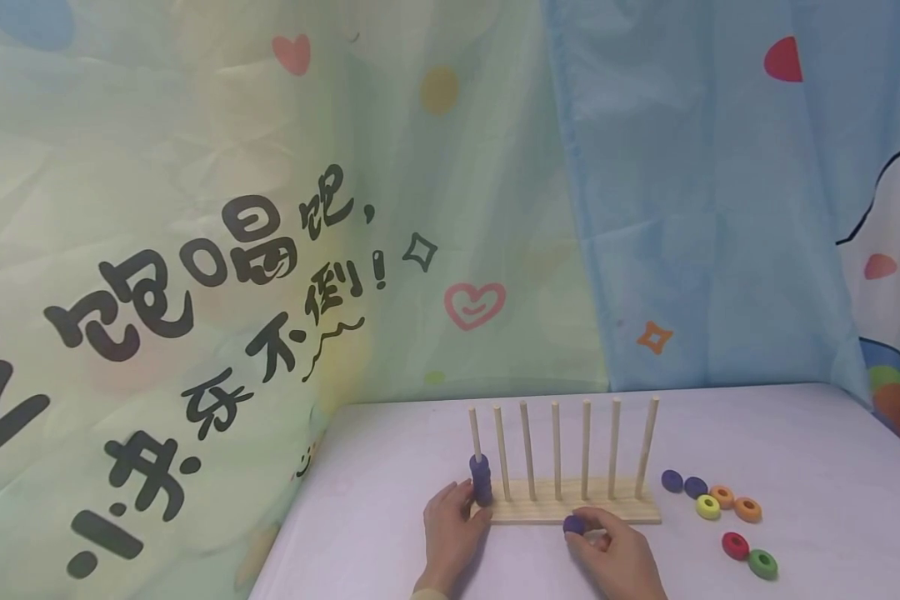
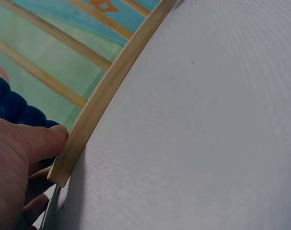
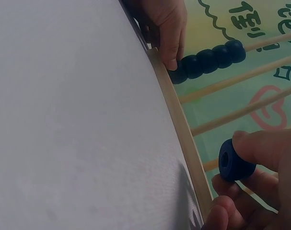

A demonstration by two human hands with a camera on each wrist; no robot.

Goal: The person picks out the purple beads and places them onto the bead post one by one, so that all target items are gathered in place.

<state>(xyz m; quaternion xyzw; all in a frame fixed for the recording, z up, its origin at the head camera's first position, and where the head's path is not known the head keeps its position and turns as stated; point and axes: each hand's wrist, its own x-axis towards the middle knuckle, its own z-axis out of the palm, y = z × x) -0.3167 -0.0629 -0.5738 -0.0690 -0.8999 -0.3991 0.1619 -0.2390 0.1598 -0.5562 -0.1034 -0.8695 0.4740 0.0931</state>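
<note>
A wooden peg rack [image 1: 528, 512] with several upright pegs stands on the table. Its leftmost peg carries a stack of dark blue beads [image 1: 481, 479], also seen side-on in the right wrist view. At that end my left hand [image 1: 453, 533] grips the rack's base, thumb in front beside the lowest bead and the other fingers partly hidden behind. Between the thumb and fingers of my right hand [image 1: 618, 554] a single dark blue bead [image 3: 236, 160] is pinched, its hole showing. This bead is in front of the rack's right half, off the pegs.
Right of the rack lie loose beads: two blue [image 1: 684, 483], two orange [image 1: 735, 503], one yellow [image 1: 708, 507], one red [image 1: 735, 546] and one green [image 1: 762, 564]. The white tabletop [image 1: 390, 467] reaches back to a printed curtain [image 1: 495, 208].
</note>
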